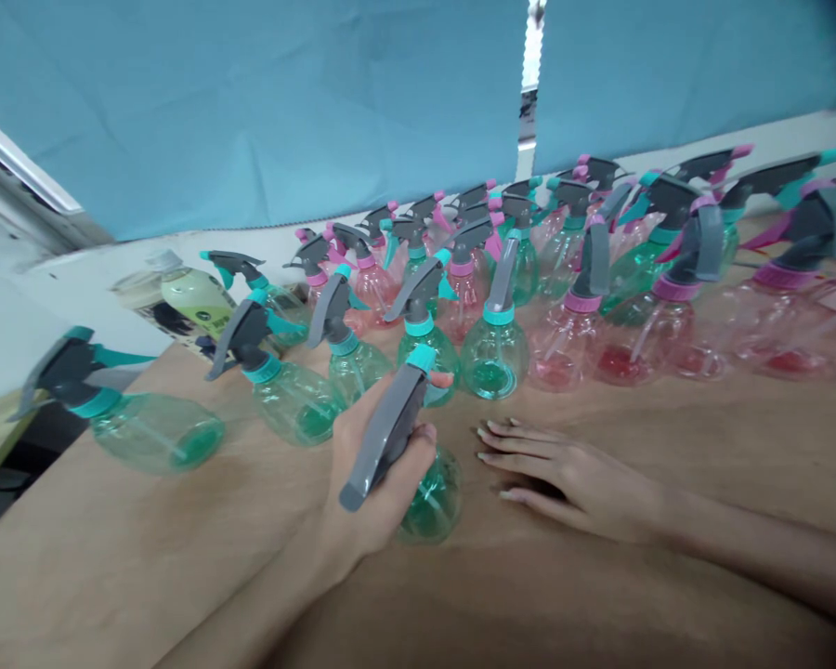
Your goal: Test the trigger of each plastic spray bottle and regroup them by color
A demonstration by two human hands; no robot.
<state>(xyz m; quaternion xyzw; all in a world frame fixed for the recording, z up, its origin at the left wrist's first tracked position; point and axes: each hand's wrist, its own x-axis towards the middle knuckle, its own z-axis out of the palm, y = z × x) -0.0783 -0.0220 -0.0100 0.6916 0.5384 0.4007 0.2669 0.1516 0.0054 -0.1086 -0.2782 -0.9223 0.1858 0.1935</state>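
My left hand [372, 474] is wrapped round the neck of a green spray bottle [428, 502] with a grey trigger head and teal nozzle, standing on the wooden table [599, 595]. The fingers reach over the trigger near the nozzle. My right hand [564, 469] lies flat on the table just right of that bottle, fingers stretched out toward it, holding nothing.
Several green spray bottles [299, 400] and pink spray bottles [564, 344] crowd the far half of the table in rows. One green bottle [150, 427] stands apart at the left edge. A pale drink bottle [195, 293] lies behind them. A blue curtain [285, 102] hangs behind.
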